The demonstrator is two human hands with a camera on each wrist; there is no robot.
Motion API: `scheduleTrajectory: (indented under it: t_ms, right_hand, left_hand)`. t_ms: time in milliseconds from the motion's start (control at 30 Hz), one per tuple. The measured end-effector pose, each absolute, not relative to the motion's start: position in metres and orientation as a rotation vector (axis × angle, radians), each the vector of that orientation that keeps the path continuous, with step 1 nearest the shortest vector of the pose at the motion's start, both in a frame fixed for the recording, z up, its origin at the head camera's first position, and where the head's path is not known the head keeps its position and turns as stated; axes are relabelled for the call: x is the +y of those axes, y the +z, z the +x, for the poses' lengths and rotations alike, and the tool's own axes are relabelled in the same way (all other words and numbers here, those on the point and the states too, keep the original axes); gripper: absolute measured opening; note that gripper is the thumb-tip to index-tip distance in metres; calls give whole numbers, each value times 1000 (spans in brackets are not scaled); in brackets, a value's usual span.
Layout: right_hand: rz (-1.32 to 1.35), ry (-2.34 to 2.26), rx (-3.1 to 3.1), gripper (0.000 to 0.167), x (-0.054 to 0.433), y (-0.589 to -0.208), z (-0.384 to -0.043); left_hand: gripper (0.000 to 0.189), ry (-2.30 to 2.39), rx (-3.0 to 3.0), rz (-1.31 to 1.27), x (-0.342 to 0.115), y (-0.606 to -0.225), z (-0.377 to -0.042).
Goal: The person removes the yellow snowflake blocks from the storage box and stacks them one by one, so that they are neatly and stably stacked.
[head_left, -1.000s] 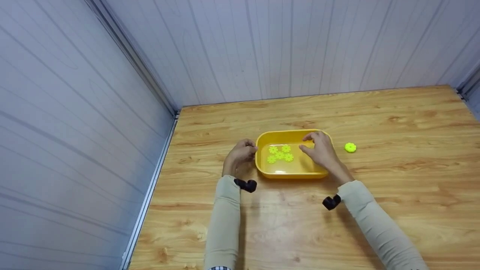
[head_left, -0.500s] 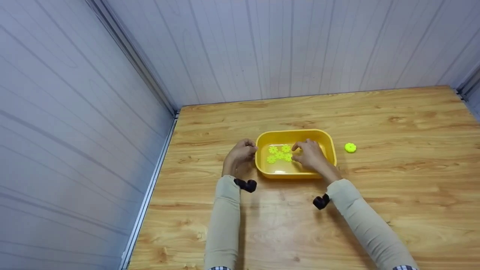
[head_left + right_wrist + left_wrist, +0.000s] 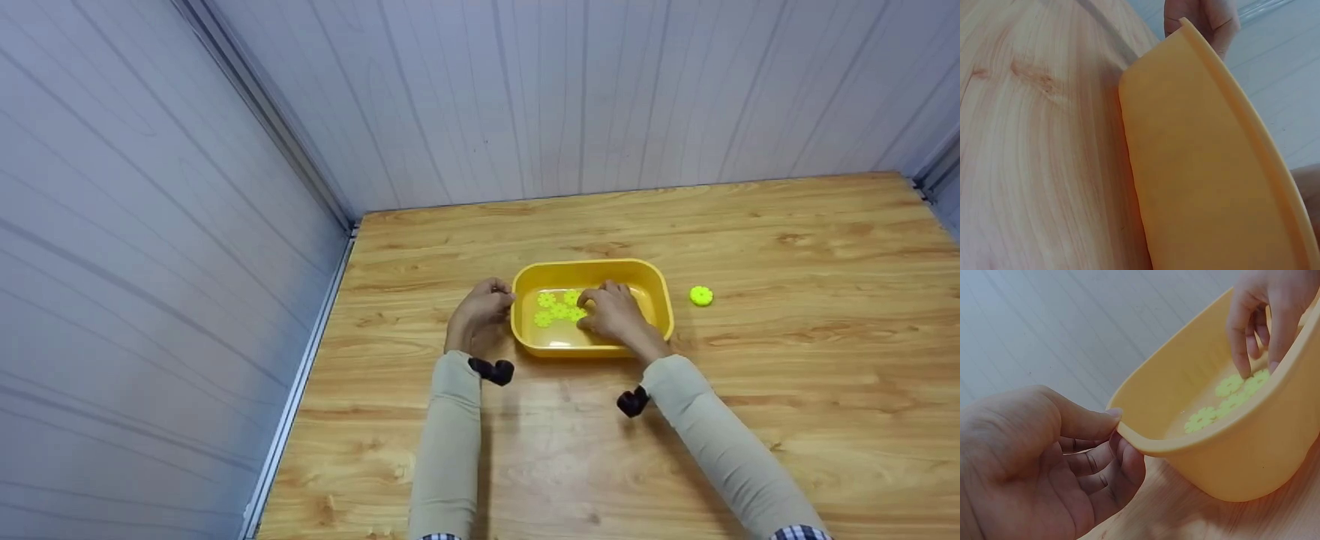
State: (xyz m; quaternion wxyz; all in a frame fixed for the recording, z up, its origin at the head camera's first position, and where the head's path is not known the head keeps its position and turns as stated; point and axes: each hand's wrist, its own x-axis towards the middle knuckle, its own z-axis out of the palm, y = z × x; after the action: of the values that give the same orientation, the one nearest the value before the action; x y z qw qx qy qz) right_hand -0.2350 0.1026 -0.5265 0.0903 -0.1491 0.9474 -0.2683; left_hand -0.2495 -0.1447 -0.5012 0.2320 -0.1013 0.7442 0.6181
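Left hand [image 3: 481, 309] pinching yellow tub [image 3: 1230, 472] at rim, right hand [image 3: 615, 313] inside at flower pieces [image 3: 1229, 386] — whether gripping one, unclear

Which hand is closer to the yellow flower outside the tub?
Right: the right hand is inside the tub, left of the flower; the left hand pinches the tub's left-end rim, farther away.

On the worktop [image 3: 555, 450], flower pieces [image 3: 559, 310] are set in a basin [image 3: 562, 351], flanked on its right by a lone piece [image 3: 701, 295]
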Motion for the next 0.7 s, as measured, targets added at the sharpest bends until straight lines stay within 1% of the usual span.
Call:
scheduleTrajectory:
  t_ms: [167,433,533,700]
  right_hand:
    - [-434,-779,2832,33,102,-528,-235]
    - [-380,-887,2782,31,104,-527,-236]
    - [-363,-928,2753,25,106,-526,-238]
    - [-407,-991,2717,16,111,-525,-241]
  left_hand:
    - [8,1718,2018,-277,-145,-500,-250]
    - [7,1697,2031,-295,-144,-501,-250]
    - [6,1689,2035,-298,-144,-501,-250]
    - [6,1681,2047,-306,-144,-503,-251]
